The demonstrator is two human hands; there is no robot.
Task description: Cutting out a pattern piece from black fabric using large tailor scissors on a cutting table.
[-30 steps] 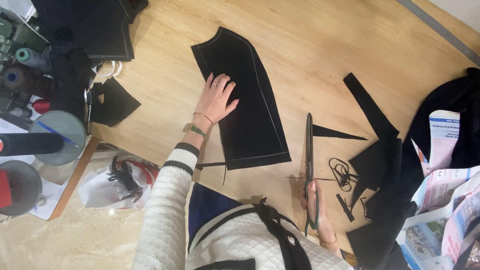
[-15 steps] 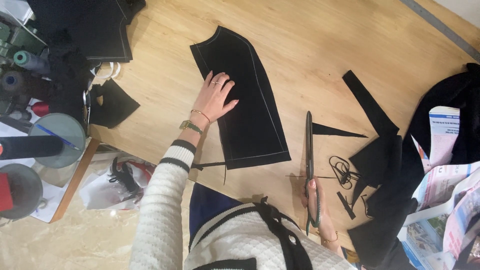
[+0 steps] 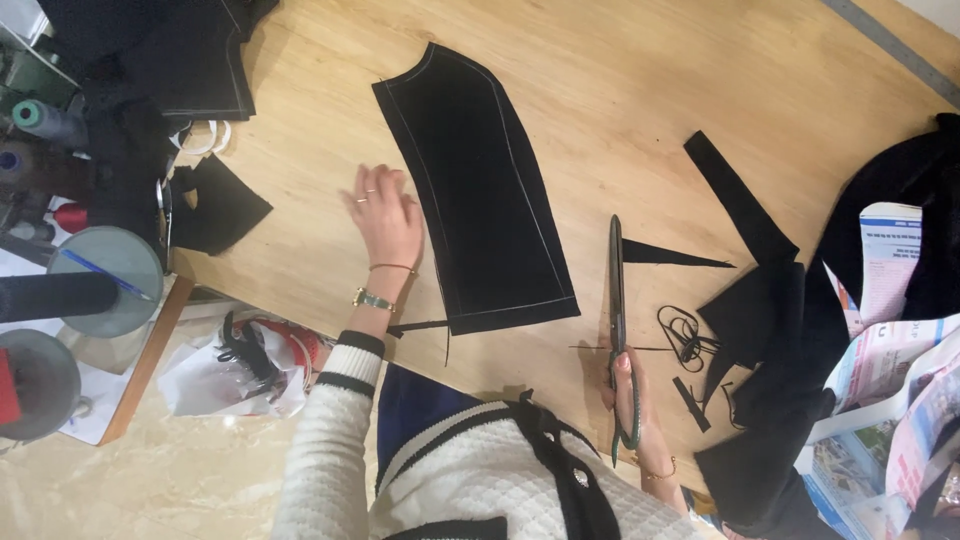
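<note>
A cut piece of black fabric with pale chalk lines (image 3: 485,190) lies flat on the wooden table (image 3: 640,110). My left hand (image 3: 385,220) rests open on the bare wood just left of that piece, fingers spread, with rings, a bracelet and a watch on it. My right hand (image 3: 635,400) grips the handles of long scissors (image 3: 617,300) near the table's front edge. Their blades lie shut and point away from me, right of the fabric piece.
Black fabric offcuts (image 3: 745,210) and thin strips lie right of the scissors, with dark cloth and newspapers (image 3: 890,330) at the right edge. Another black piece (image 3: 215,205) and a fabric pile sit at the left. Thread spools (image 3: 40,120) and round containers (image 3: 105,275) stand far left.
My left hand has slid off the black fabric piece to the bare wood on its left. The scissors and my right hand have stayed in place.
</note>
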